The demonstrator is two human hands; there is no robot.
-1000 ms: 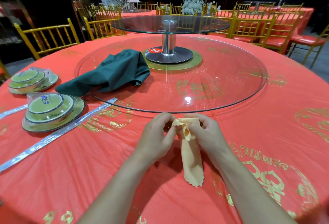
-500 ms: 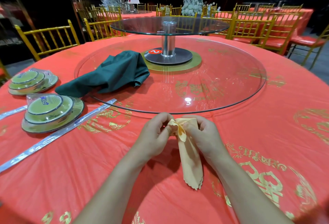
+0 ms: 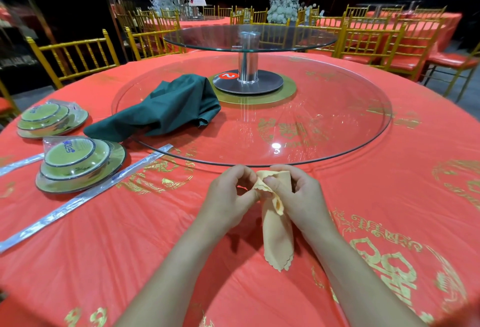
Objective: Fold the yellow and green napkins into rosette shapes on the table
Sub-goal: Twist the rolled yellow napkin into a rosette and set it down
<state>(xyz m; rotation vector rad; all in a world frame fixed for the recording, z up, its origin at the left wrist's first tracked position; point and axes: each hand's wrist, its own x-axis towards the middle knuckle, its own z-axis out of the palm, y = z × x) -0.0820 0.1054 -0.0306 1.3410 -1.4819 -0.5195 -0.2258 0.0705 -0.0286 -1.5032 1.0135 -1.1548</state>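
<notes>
Both hands work at the near edge of the surface [image 3: 130, 248], just in front of the glass turntable's [image 3: 337, 145] rim. Left hand [image 3: 228, 197] and right hand [image 3: 301, 199] both pinch the top of the yellow napkin [image 3: 278, 236]. Fingers [image 3: 241, 174] are curled round the bunched cloth, thumbs close together at its scalloped edge.

The napkin's upper end is gathered between the hands. The rest runs toward the person as a narrow folded strip, scalloped tip on the red cloth.

Green napkin [image 3: 168, 108]: a crumpled heap on the left part of the turntable, one corner over the rim onto the surface. Untouched, well apart from the hands.

Left edge of the surface: two shrink-wrapped dish sets [image 3: 78, 163], with a long wrapped packet [image 3: 85, 197] lying diagonally beside the nearer one. A smaller glass tier [image 3: 249, 37] stands on a metal post at the turntable's centre. Gold chairs [image 3: 72, 59] line the far side.
</notes>
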